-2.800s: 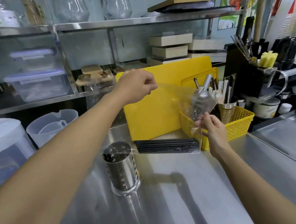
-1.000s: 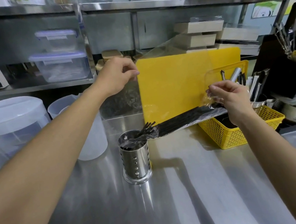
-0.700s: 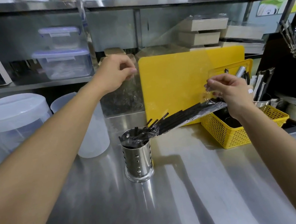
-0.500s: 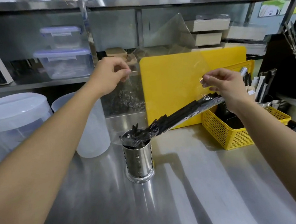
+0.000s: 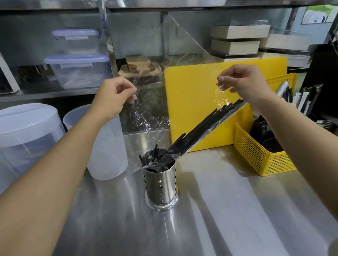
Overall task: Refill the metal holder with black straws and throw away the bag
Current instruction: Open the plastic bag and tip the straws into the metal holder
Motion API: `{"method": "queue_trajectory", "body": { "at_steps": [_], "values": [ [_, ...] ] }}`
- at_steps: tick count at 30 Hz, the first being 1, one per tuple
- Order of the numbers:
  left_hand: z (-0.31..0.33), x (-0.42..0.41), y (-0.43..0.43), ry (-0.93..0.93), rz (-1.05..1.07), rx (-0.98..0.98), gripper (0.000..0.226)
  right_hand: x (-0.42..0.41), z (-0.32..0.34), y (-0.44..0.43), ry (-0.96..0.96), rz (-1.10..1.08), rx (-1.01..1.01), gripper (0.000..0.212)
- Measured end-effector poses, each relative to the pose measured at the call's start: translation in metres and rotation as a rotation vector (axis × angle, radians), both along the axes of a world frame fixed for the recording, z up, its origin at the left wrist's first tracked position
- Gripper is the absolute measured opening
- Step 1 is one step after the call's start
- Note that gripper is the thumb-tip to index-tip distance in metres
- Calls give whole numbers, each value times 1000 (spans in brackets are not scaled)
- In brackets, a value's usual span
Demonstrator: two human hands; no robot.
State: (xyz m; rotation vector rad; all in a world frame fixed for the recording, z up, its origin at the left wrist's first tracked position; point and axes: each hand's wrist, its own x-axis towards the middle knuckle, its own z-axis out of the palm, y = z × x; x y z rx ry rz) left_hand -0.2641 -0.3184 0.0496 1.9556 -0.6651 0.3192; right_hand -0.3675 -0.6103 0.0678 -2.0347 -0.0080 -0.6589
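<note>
While each hand pinches an upper edge of the bag (image 5: 181, 97), the film hangs between them at frame centre. The left hand (image 5: 112, 99) nips the film between thumb and fingertips, left of centre; the right hand (image 5: 242, 83) holds the opposite edge the same way, right of centre, in front of the yellow board (image 5: 266, 71).

Inside the tilted bag, the straws (image 5: 205, 127) slope from under the right hand down to the holder (image 5: 161, 184), which stands upright on the counter (image 5: 225, 215) at lower centre. Several straw ends already sit inside the holder's rim; most of the bundle is still in the bag.

Handling notes, as judgement:
- The bag is thin, light and slippery; grip it by its edges, away from the open mouth.
- The straws are light and fairly stiff, so they should slide out together if the right side is raised.
- The holder looks stable, but the film draped over its rim could drag on it.
</note>
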Motion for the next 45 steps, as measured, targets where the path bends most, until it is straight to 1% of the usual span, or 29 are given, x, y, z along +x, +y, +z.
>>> {"method": "queue_trajectory", "body": {
  "at_steps": [2, 6, 13, 18, 22, 24, 26, 27, 29, 30, 31, 33, 35, 37, 41, 45],
  "values": [
    [-4, 0, 2, 12, 20, -30, 9, 5, 5, 4, 9, 0, -37, 6],
    [-10, 3, 7, 35, 33, -134, 22, 12, 17, 16, 8, 9, -119, 7],
    [-28, 9, 26, 93, 82, -262, 23, 26, 30, 43, 14, 26, -230, 9],
    [-46, 13, 42, 98, 99, -300, 23, 31, 31, 62, -5, 34, -331, 17],
    [-58, 17, 48, 99, 76, -312, 30, 30, 32, 68, -26, 26, -365, 28],
    [-62, 18, 49, 99, 72, -313, 30, 27, 30, 65, -79, 16, -325, 31],
    [-64, 18, 51, 85, 68, -329, 32, 22, 25, 60, -169, -11, -245, 30],
    [-65, 18, 52, 79, 65, -344, 33, 20, 21, 55, -221, -28, -171, 29],
    [-67, 17, 54, 75, 66, -366, 32, 18, 8, 42, -282, -72, 69, 25],
    [-68, 17, 54, 74, 71, -371, 32, 17, 1, 35, -260, -96, 213, 23],
    [-69, 17, 54, 74, 74, -373, 32, 18, -8, 28, -194, -108, 345, 24],
    [-73, 18, 55, 79, 78, -376, 34, 19, -28, 14, 30, -67, 514, 34],
    [-75, 19, 55, 85, 78, -373, 34, 19, -47, 8, 214, 30, 555, 42],
    [-76, 20, 55, 89, 67, -367, 32, 19, -58, 13, 263, 117, 552, 39],
    [-77, 19, 52, 106, 61, -379, 30, 25, -61, 33, 154, 156, 566, 33],
    [-80, 16, 52, 131, 91, -389, 28, 30, -52, 46, 44, 85, 542, 20]
  ]
}}
